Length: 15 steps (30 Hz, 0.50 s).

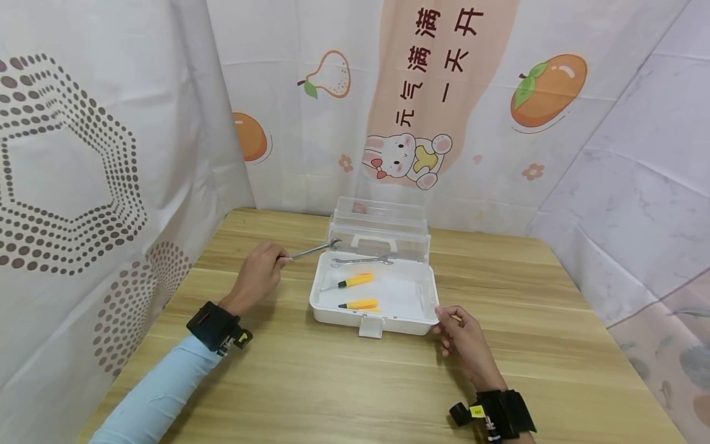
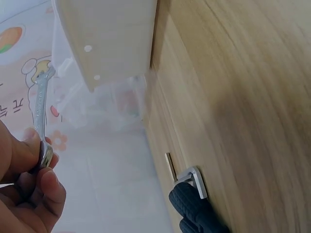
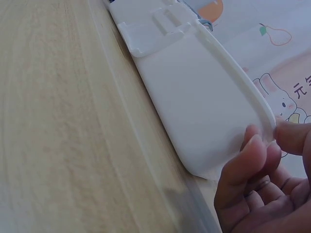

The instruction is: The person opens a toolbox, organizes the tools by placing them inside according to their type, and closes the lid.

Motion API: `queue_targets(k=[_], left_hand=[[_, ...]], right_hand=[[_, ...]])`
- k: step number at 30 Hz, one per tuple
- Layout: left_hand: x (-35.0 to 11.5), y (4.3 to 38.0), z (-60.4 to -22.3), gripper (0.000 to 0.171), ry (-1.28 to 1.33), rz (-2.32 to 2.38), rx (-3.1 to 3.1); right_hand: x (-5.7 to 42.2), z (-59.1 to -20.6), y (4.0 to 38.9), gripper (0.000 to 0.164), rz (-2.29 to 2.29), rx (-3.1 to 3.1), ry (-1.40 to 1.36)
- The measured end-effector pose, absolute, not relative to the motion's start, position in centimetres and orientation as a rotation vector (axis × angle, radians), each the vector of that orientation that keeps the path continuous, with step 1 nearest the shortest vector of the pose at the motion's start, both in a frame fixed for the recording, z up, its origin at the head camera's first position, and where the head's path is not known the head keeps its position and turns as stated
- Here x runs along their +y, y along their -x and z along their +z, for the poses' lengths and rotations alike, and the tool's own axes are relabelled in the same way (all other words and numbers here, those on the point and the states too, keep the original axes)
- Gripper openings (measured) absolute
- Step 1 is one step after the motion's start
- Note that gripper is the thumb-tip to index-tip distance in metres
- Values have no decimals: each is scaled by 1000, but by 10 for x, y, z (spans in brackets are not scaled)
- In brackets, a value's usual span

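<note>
My left hand (image 1: 259,276) grips one end of a silver wrench (image 1: 310,251) between thumb and fingers, left of a white toolbox (image 1: 341,317). The wrench's far open jaw overlaps the box's back left corner in the head view; the left wrist view shows its shaft (image 2: 41,107) rising from the fingers. With thumb and fingertips, my right hand (image 1: 465,340) pinches the rim at the toolbox's front right corner. Inside lie another wrench (image 1: 363,261) along the back and two yellow-handled screwdrivers (image 1: 357,280) towards the left. The clear lid (image 1: 383,216) stands raised behind.
The toolbox rests on a wooden table (image 1: 344,388). Its white front latch (image 1: 370,327) hangs down. A dark ribbed object with bent metal pieces (image 2: 193,179) lies low in the left wrist view. A printed curtain (image 1: 310,135) closes off the back and sides.
</note>
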<state>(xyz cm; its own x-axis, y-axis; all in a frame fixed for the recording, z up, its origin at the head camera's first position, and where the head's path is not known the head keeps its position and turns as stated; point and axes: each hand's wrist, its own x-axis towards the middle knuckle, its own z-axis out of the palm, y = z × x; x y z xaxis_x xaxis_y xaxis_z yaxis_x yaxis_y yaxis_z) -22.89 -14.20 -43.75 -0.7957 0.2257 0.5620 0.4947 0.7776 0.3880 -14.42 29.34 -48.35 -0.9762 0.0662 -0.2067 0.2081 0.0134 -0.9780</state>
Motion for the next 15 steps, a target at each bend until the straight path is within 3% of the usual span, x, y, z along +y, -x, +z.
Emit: queue_targets(k=[15], left_hand=[[-133,230,-438,5,614,-711,-2460]], right_hand=[[292,-485,144,41,-2126,2154,-298]])
